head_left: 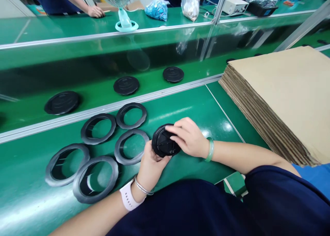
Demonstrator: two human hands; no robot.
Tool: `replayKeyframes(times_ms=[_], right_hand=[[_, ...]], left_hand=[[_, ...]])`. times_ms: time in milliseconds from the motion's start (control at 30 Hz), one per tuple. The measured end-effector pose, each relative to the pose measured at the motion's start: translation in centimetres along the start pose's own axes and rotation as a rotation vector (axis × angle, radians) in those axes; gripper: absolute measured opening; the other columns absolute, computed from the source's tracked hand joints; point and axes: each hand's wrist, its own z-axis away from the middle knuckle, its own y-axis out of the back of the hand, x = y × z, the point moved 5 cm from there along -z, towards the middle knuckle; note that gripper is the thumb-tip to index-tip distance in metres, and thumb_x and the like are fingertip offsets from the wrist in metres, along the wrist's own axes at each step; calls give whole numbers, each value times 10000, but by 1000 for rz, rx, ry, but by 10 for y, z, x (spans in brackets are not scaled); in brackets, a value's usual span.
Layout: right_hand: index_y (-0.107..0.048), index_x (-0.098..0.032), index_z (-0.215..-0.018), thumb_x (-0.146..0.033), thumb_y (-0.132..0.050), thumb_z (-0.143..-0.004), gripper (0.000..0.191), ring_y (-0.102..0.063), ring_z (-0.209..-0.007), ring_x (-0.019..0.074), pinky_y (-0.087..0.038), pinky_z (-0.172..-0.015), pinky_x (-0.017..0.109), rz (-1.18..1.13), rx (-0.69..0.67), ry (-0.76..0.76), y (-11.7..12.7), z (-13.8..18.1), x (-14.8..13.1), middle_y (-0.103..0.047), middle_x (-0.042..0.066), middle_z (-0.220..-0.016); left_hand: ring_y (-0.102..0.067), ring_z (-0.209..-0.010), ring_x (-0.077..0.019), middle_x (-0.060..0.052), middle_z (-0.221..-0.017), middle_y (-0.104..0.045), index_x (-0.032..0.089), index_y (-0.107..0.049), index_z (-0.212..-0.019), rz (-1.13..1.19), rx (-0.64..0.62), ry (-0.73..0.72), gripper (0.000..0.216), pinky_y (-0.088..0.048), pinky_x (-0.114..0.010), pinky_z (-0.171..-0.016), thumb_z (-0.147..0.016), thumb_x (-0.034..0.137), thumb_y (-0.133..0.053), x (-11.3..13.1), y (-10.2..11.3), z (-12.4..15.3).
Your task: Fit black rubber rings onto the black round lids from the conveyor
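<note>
A round black plastic cap is held up over the green worktop, its ribbed inner side facing me. My left hand is closed around its lower left edge, thumb and fingers on the rim. My right hand touches the cap's upper right part with bent fingertips; whether they pinch something small there I cannot make out. Just left of my hands lie several black rings, the nearest ring close beside my left hand. Another ring lies nearer to me, and a smaller-looking ring lies farther back.
Beyond a metal rail, black discs such as this disc sit on a green belt. A tall stack of cardboard sheets stands at right. On the back shelf are a fan, bags and another person's hand.
</note>
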Motion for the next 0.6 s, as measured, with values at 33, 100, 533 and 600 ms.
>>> replayKeyframes(times_ms=[33, 100, 533, 600], right_hand=[[-529, -158, -1323, -277, -496, -1002, 343, -512, -1047, 267, -446, -930, 467, -56, 47, -99, 1, 0, 7, -570, 129, -1131], [-524, -170, -1323, -282, -524, -990, 352, -519, -1073, 261, -437, -963, 461, -194, 25, -271, -4, 1, 21, -571, 121, -1144], [-565, -179, -846, -213, -665, -838, 106, -541, -871, 196, -422, -793, 332, -545, -49, -552, -33, 5, 37, -576, 11, -882], [-556, -180, -832, -205, -657, -827, 104, -541, -867, 196, -419, -795, 335, -522, -28, -583, -34, 6, 37, -581, 7, -873]], left_hand=[[-659, -1020, -216, -48, -1142, -600, 225, -428, -1138, 11, 6, -1, 590, -593, -336, -843, -686, 213, -806, 0, 0, 0], [-654, -1048, -236, -68, -1182, -598, 224, -429, -1145, 20, 1, 5, 605, -591, -374, -868, -678, 226, -815, 0, -1, -1], [-583, -1137, -253, -64, -1202, -590, 229, -472, -1239, -239, -43, -92, 459, -498, -410, -971, -868, 397, -684, 9, 0, 2], [-584, -1104, -245, -57, -1163, -598, 223, -488, -1222, -304, -28, -114, 413, -485, -396, -964, -889, 404, -652, 12, 1, 2]])
